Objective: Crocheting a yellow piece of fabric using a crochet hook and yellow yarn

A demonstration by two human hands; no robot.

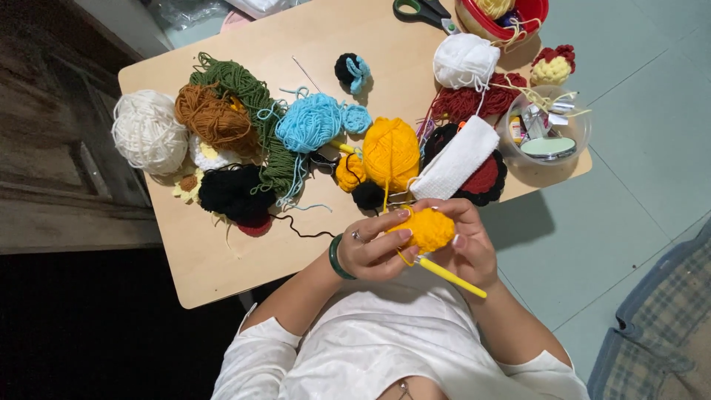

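Holding the small orange crochet piece point(429, 228) just off the near edge of the table point(222, 274), I keep it close to my body so I can see the stitches. My left hand point(374, 248) pinches it between thumb and fingers to keep it taut. My right hand point(463, 244) closes round the yellow crochet hook point(450, 277) and the piece's other side, the handle pointing back toward me. A strand runs up to the orange yarn ball point(390, 152) near the table's middle, within easy feed. Scissors point(418, 10) lie at the far edge.
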